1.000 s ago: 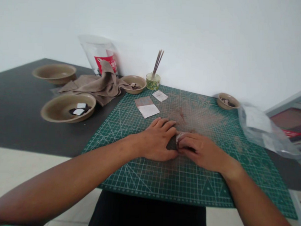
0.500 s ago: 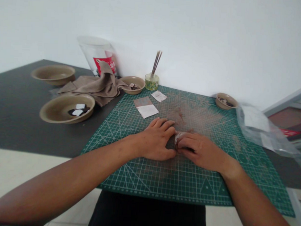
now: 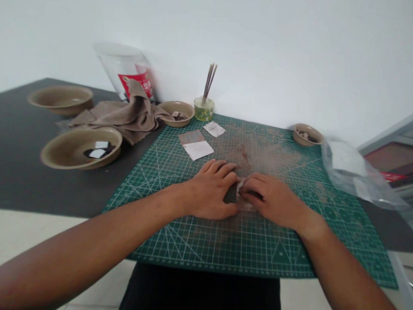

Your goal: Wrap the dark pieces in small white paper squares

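Both hands rest together at the middle of a green cutting mat (image 3: 196, 245) smeared with brown dust. My left hand (image 3: 210, 191) presses down on a small dark piece (image 3: 231, 195), mostly hidden under the fingers. My right hand (image 3: 271, 200) pinches a small pale sheet (image 3: 239, 188), folded against that dark piece. What the dark piece is cannot be told.
Pale sheets (image 3: 195, 144) lie on the mat's far side. A tan bowl (image 3: 80, 147) with small pieces, another bowl (image 3: 61, 99), a brown cloth (image 3: 123, 116), a clear jar (image 3: 126, 73), two small bowls (image 3: 176, 113) (image 3: 307, 133), a stick holder (image 3: 203, 109), a plastic bag (image 3: 355, 176).
The view has shifted a little, so everything sits slightly further left and higher. My right hand's fingers have moved a bit along the pale sheet; both hands stay together.
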Available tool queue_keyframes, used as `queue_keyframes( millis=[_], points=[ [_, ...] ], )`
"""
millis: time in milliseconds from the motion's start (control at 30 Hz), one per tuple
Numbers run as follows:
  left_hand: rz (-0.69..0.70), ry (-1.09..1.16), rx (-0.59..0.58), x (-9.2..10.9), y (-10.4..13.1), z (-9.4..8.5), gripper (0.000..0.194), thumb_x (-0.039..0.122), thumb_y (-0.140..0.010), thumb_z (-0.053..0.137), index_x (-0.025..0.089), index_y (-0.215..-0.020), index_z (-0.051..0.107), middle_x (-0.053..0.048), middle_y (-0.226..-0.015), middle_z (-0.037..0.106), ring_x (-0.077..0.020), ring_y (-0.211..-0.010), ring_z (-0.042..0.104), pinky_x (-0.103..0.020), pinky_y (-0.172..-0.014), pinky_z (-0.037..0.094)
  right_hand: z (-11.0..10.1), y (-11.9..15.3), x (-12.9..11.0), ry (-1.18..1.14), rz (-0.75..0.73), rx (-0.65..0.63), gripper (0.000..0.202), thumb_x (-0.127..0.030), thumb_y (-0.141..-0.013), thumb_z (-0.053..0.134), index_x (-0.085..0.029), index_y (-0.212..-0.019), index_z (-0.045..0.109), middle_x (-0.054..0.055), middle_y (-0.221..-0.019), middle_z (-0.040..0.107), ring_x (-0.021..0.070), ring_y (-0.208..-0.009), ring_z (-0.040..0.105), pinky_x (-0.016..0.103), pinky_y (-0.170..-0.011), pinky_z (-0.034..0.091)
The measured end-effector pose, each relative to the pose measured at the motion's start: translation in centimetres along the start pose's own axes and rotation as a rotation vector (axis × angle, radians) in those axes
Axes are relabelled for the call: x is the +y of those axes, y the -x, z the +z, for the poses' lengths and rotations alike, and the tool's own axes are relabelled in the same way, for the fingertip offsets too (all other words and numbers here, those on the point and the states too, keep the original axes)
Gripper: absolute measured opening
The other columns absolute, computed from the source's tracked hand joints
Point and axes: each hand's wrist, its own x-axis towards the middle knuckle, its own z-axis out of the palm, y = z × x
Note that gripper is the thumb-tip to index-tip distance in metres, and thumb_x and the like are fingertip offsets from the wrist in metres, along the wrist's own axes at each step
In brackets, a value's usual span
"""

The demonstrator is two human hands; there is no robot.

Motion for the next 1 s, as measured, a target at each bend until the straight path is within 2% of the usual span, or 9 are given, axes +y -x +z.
queue_keyframes(
  millis=[100, 233, 433, 500, 633, 733, 833, 900, 1000],
  points=[
    [0.002, 0.012, -0.001, 0.0, 0.0, 0.0, 0.064, 0.061, -0.086, 0.052, 0.018, -0.134, 0.048, -0.014, -0.155, 0.035, -0.0361, -0.143, 0.026, -0.052, -0.117, 0.017, -0.6, 0.5, 0.5, -0.006, 0.043, -0.026, 0.010, -0.023, -0.095, 0.058, -0.020, -0.086, 0.061, 0.003, -0.088, 0.063, 0.0184, -0.083, 0.058, 0.033, -0.075, 0.043],
    [0.013, 0.015, 0.007, 0.0, 0.0, 0.0, 0.065, 0.061, -0.085, 0.053, 0.020, -0.135, 0.047, -0.012, -0.155, 0.035, -0.0357, -0.143, 0.027, -0.052, -0.117, 0.017, -0.8, 0.8, 0.0, -0.172, -0.085, -0.145, 0.008, -0.022, -0.094, 0.060, -0.021, -0.086, 0.061, 0.002, -0.091, 0.064, 0.0169, -0.085, 0.059, 0.031, -0.077, 0.045],
    [-0.001, 0.002, 0.019, 0.0, 0.0, 0.1, 0.064, 0.060, -0.085, 0.053, 0.018, -0.132, 0.050, -0.014, -0.154, 0.036, -0.0358, -0.142, 0.028, -0.051, -0.117, 0.017, -0.3, 0.0, 0.4, -0.021, 0.048, 0.007, 0.009, -0.022, -0.095, 0.057, -0.019, -0.087, 0.061, 0.004, -0.091, 0.063, 0.0190, -0.086, 0.058, 0.034, -0.078, 0.044],
    [-0.003, 0.008, 0.015, 0.0, 0.0, 0.2, 0.065, 0.062, -0.085, 0.053, 0.019, -0.134, 0.048, -0.013, -0.155, 0.035, -0.0362, -0.143, 0.027, -0.052, -0.117, 0.016, -0.9, 0.5, 0.8, -0.030, 0.049, -0.024, 0.010, -0.022, -0.094, 0.058, -0.020, -0.084, 0.062, 0.003, -0.087, 0.062, 0.0184, -0.082, 0.057, 0.033, -0.075, 0.044],
    [0.015, 0.012, 0.016, 0.0, 0.1, 0.2, 0.066, 0.061, -0.085, 0.054, 0.020, -0.137, 0.047, -0.012, -0.155, 0.035, -0.0359, -0.143, 0.027, -0.052, -0.117, 0.017, -1.1, 0.9, 0.3, -0.174, -0.072, -0.119, 0.009, -0.019, -0.093, 0.061, -0.020, -0.083, 0.061, 0.001, -0.087, 0.064, 0.0162, -0.084, 0.059, 0.031, -0.077, 0.044],
    [0.013, 0.009, 0.023, 0.0, 0.1, 0.1, 0.064, 0.060, -0.085, 0.054, 0.019, -0.134, 0.049, -0.013, -0.155, 0.035, -0.0356, -0.143, 0.027, -0.051, -0.118, 0.016, -0.3, 0.1, -0.1, -0.133, -0.078, -0.051, 0.008, -0.019, -0.094, 0.060, -0.020, -0.086, 0.061, 0.002, -0.092, 0.066, 0.0174, -0.090, 0.060, 0.033, -0.082, 0.044],
    [0.004, 0.014, 0.008, 0.0, 0.0, 0.0, 0.064, 0.059, -0.085, 0.054, 0.018, -0.133, 0.050, -0.013, -0.155, 0.034, -0.0363, -0.143, 0.026, -0.052, -0.118, 0.016, -0.1, -0.4, 0.5, 0.004, 0.013, 0.019, 0.008, -0.021, -0.095, 0.058, -0.020, -0.089, 0.063, 0.004, -0.095, 0.067, 0.0192, -0.091, 0.061, 0.036, -0.084, 0.044],
    [0.001, 0.022, -0.002, 0.1, 0.0, 0.0, 0.064, 0.060, -0.085, 0.053, 0.019, -0.134, 0.049, -0.013, -0.156, 0.034, -0.0365, -0.143, 0.026, -0.053, -0.117, 0.017, -0.5, 0.0, 1.1, 0.046, 0.036, 0.019, 0.008, -0.021, -0.094, 0.058, -0.020, -0.089, 0.065, 0.004, -0.093, 0.069, 0.0194, -0.089, 0.062, 0.036, -0.083, 0.044],
    [0.005, 0.021, 0.006, 0.1, 0.1, 0.0, 0.065, 0.062, -0.086, 0.052, 0.019, -0.134, 0.049, -0.013, -0.155, 0.035, -0.0361, -0.143, 0.026, -0.053, -0.117, 0.016, -0.8, 0.7, 1.1, 0.012, -0.046, -0.042, 0.009, -0.020, -0.094, 0.059, -0.022, -0.088, 0.066, 0.002, -0.092, 0.071, 0.0189, -0.088, 0.064, 0.035, -0.083, 0.044]
  ],
)
